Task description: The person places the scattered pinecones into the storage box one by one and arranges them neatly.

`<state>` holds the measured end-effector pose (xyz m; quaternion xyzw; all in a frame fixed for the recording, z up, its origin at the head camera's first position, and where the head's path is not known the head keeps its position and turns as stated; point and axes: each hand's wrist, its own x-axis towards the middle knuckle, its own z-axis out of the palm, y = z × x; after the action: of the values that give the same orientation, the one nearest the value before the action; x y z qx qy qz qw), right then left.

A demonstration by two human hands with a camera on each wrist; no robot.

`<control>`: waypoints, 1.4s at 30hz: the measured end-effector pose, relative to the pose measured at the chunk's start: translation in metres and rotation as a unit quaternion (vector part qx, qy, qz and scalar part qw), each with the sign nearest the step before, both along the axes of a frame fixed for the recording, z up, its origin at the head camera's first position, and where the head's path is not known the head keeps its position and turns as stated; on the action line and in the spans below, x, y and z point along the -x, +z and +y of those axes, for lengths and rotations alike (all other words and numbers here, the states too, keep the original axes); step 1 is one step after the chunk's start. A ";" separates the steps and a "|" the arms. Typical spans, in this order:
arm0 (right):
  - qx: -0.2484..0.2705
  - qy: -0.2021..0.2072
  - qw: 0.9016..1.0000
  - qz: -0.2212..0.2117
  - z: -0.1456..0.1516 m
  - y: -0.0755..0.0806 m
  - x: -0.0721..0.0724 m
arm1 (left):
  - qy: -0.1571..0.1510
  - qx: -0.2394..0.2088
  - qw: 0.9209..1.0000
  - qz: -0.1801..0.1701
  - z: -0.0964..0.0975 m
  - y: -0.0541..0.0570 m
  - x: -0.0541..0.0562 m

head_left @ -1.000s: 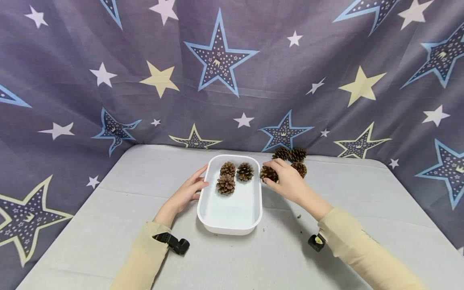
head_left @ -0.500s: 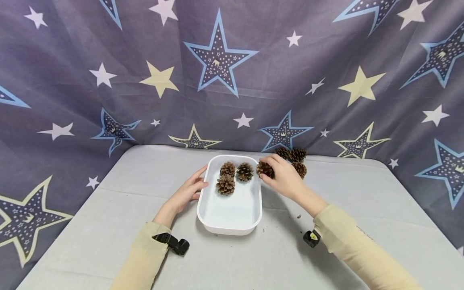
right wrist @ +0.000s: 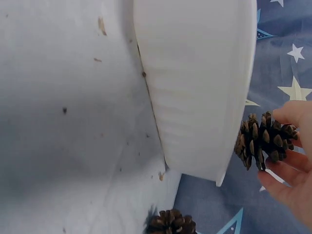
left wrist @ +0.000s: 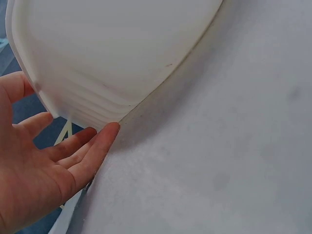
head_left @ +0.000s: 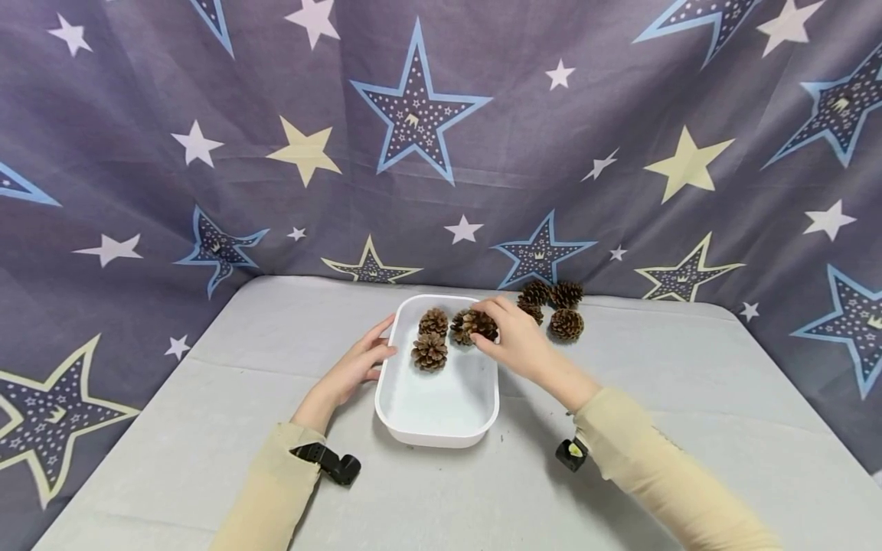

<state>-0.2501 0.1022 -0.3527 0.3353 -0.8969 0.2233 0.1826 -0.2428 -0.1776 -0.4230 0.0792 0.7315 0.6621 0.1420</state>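
Note:
A white rectangular plastic tub (head_left: pixel 437 405) stands on the table with three brown pine cones inside; a front one (head_left: pixel 429 353) shows whole, another (head_left: pixel 433 321) lies behind it. My right hand (head_left: pixel 527 344) pinches a pine cone (head_left: pixel 485 325) between thumb and fingers, over the tub's right rim in the head view. This held cone partly covers the third cone (head_left: pixel 458 329) in the tub. In the right wrist view, the gripped pine cone (right wrist: pixel 263 141) is at the rim's level. My left hand (head_left: pixel 347 373) touches the tub's left wall, its fingers (left wrist: pixel 100 148) fairly straight.
Several more pine cones lie on the table behind the right hand, one of them (head_left: pixel 566 325) nearer the front. Small dark crumbs dot the grey tablecloth (head_left: pixel 661 367) beside the tub. A star-patterned curtain (head_left: pixel 441 153) hangs along the table's back edge.
My right hand has carried its pine cone left, from beside the tub to over its right rim, uncovering cones behind it. The left hand and the tub have stayed in place.

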 end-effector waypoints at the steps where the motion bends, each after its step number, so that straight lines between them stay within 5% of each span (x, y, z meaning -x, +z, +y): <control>1: 0.002 0.004 1.000 -0.001 -0.001 -0.001 0.000 | 0.001 0.000 1.000 0.000 0.000 0.000 0.000; 26: -0.073 -0.030 0.994 -0.071 -0.013 -0.030 0.001 | 0.001 0.000 1.000 0.000 0.000 -0.001 -0.002; 42: -0.095 -0.027 0.994 -0.046 -0.015 -0.031 0.004 | -0.002 0.000 1.000 0.004 -0.001 -0.001 0.000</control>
<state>-0.2538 0.0877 -0.3835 0.3162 -0.9301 0.1474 0.1149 -0.2425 -0.1781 -0.4242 0.0831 0.7323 0.6613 0.1400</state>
